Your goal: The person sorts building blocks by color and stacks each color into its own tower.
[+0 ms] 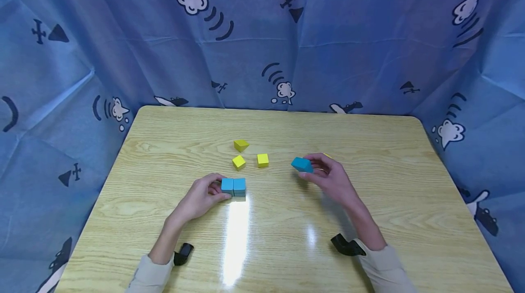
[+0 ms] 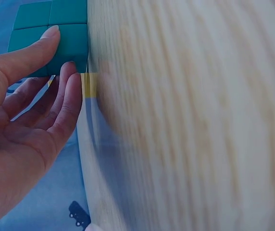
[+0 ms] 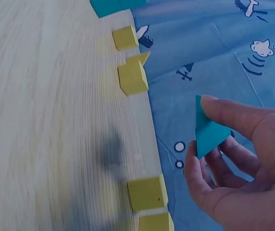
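My left hand (image 1: pixel 200 198) grips the left side of a small group of blue cubes (image 1: pixel 239 184) on the table. The left wrist view shows the blue cubes (image 2: pixel 68 41) two wide and two high, the thumb across their near face. Above the table, further right, my right hand (image 1: pixel 333 180) pinches a blue triangular block (image 1: pixel 302 164) between thumb and fingertips. Its triangular face (image 3: pixel 208 132) shows in the right wrist view. Between the hands lie a yellow cube (image 1: pixel 263 160), another yellow cube (image 1: pixel 239 162) and a yellow triangular block (image 1: pixel 241 145).
Behind the right hand a yellow piece (image 1: pixel 327 155) is mostly hidden; the right wrist view shows two yellow blocks (image 3: pixel 147 193) there. The wooden table (image 1: pixel 184 133) meets a blue patterned curtain (image 1: pixel 246 65) at the back and sides. Light glares off the tabletop near the left hand.
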Available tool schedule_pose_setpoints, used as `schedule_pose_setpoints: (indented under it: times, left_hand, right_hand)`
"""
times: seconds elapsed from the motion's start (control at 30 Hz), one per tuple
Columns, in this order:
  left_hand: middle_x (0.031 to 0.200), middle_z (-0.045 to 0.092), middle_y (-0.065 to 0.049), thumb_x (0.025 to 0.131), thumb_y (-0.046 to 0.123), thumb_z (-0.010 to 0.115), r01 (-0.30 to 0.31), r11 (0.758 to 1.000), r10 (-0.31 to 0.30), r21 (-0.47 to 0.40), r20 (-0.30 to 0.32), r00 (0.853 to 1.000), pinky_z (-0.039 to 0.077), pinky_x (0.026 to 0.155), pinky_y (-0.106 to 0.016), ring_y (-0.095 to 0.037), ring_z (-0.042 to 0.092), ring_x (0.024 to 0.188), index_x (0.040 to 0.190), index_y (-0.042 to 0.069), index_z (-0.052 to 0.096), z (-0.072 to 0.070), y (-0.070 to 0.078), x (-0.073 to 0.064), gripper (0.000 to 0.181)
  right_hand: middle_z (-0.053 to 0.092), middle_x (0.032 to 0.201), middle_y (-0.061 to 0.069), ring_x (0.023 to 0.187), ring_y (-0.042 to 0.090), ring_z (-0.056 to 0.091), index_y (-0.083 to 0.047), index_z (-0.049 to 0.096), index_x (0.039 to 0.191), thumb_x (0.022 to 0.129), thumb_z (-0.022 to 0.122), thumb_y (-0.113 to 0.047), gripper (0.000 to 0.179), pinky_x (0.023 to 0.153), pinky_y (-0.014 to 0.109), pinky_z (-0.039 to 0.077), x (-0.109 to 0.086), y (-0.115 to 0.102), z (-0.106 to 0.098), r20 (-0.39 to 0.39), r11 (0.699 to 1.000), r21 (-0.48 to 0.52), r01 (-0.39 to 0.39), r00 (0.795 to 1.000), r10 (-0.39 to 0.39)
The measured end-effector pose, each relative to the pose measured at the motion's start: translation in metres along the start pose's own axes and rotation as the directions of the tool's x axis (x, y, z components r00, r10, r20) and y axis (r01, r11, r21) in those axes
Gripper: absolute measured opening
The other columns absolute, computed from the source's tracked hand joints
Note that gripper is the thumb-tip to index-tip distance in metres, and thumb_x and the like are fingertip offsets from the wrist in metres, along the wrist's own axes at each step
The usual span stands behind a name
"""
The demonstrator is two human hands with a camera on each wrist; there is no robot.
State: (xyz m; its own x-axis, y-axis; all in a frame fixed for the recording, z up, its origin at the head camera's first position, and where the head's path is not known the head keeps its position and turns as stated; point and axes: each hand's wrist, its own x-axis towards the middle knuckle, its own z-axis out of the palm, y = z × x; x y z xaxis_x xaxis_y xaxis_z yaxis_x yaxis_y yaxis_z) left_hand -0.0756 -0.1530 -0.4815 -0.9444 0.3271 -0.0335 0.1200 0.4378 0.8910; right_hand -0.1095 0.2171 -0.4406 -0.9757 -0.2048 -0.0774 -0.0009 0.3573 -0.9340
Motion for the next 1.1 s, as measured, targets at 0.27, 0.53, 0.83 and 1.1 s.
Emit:
schedule_pose_setpoints:
  times: [0.27,0.53,0.83,1.1]
  left_hand:
    - [0.099,0.066,-0.01,0.088,0.001,0.08,-0.019,1.0,0.019,0.005,0.003,1.0,0.057,0.074,-0.028,-0.017,0.063,0.083,0.119,-0.004,0.066,0.001,-0.001,0.0,0.034]
    - [0.099,0.066,-0.009,0.088,0.002,0.08,-0.013,1.0,0.013,0.008,0.001,1.0,0.057,0.074,-0.029,-0.017,0.063,0.083,0.119,-0.004,0.066,0.001,0.0,0.0,0.034]
    - [0.098,0.066,-0.009,0.088,0.002,0.08,-0.012,1.0,0.012,-0.002,0.0,1.0,0.057,0.074,-0.028,-0.017,0.063,0.083,0.118,-0.004,0.066,0.001,-0.002,0.0,0.034]
    - [0.1,0.066,-0.01,0.089,0.002,0.08,-0.011,1.0,0.011,-0.006,0.001,1.0,0.057,0.074,-0.028,-0.017,0.063,0.083,0.118,-0.003,0.067,0.0,-0.002,0.0,0.033]
  right_hand:
    - [0.062,0.131,0.013,0.12,0.028,0.061,-0.006,0.063,0.133,0.091,0.081,-0.017,0.047,0.103,0.032,0.051,0.007,-0.005,0.019,0.028,0.999,-0.014,0.044,0.999,-0.044]
    - [0.063,0.13,0.014,0.12,0.03,0.062,-0.005,0.065,0.131,0.09,0.081,-0.012,0.044,0.105,0.036,0.05,0.012,-0.013,0.039,0.071,0.995,0.047,0.087,0.993,-0.09]
    - [0.064,0.13,0.009,0.121,0.026,0.061,-0.007,0.067,0.131,0.092,0.079,-0.008,0.041,0.108,0.037,0.048,0.017,-0.022,0.063,0.121,0.99,0.073,0.124,0.984,-0.133]
    - [0.066,0.128,0.008,0.118,0.024,0.063,-0.006,0.067,0.131,0.092,0.079,-0.01,0.041,0.107,0.04,0.049,0.021,-0.028,0.088,0.142,0.985,0.043,0.169,0.975,-0.174]
